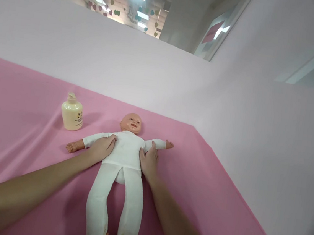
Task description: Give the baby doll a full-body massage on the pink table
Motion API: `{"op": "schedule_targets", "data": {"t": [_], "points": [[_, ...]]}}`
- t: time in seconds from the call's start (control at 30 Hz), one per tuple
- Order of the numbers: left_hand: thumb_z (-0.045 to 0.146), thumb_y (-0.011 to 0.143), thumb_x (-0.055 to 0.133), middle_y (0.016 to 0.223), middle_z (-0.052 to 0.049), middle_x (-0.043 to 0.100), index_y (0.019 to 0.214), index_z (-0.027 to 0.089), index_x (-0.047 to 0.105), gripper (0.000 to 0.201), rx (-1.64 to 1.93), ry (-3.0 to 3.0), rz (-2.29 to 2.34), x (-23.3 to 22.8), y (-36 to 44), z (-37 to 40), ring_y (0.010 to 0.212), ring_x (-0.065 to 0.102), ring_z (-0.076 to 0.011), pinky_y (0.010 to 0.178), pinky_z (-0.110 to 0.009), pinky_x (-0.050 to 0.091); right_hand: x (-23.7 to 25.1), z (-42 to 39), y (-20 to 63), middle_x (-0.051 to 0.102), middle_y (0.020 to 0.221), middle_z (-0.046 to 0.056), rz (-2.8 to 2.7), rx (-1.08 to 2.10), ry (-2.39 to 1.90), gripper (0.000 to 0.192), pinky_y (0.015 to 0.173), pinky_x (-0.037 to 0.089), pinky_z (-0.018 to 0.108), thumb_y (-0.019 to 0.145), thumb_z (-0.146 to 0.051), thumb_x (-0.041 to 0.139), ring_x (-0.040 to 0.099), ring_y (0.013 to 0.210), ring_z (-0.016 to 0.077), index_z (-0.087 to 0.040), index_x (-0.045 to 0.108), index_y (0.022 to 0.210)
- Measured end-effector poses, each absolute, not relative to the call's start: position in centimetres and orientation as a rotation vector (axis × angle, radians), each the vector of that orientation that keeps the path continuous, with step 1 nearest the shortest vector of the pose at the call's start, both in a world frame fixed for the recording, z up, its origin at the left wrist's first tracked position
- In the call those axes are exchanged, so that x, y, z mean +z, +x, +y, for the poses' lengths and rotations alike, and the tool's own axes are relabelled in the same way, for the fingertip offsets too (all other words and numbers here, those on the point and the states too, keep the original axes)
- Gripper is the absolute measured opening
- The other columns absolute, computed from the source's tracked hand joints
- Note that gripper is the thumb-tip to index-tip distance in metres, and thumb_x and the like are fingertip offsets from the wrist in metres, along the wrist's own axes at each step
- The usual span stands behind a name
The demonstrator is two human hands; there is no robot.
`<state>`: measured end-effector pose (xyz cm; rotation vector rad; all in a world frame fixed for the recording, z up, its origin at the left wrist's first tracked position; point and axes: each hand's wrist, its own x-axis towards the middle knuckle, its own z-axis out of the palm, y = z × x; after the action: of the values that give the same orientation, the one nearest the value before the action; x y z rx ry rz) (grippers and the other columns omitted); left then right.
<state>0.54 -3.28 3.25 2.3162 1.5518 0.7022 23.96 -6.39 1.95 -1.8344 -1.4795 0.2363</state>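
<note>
A baby doll [126, 150] with a white cloth body and plastic head and hands lies on its back, arms spread out, head toward the wall. My left hand [103, 148] holds the doll's side just below its outstretched arm, thumb by the chest and fingers curled. On the opposite side, my right hand [149, 159] grips near the other armpit, with the thumb raised along the upper arm. Parts of my fingers are hidden against the doll. The doll's feet run out of view at the bottom.
A pale yellow pump bottle [72, 113] stands upright to the left of the doll's head. Pink sheeting [198, 200] covers the surface, creased at left. A white wall [108, 68] borders it behind and at right, with a window or mirror [184, 17] above.
</note>
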Motion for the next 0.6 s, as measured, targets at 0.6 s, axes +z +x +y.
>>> {"op": "schedule_targets", "data": {"t": [0.6], "points": [[0.023,0.097,0.032,0.159,-0.023,0.025,0.119,0.016,0.057,0.033,0.937,2.507,1.542,1.4,1.7,-4.0,0.13,0.049,-0.0394,0.1,-0.065,0.038,0.4,-5.5,24.5,0.033,0.155,0.019,-1.415,0.252,-1.268,0.07,0.119,0.032,0.05,0.089,-0.042,0.054,0.036,0.146,0.026,-0.019,0.021,0.147]]}}
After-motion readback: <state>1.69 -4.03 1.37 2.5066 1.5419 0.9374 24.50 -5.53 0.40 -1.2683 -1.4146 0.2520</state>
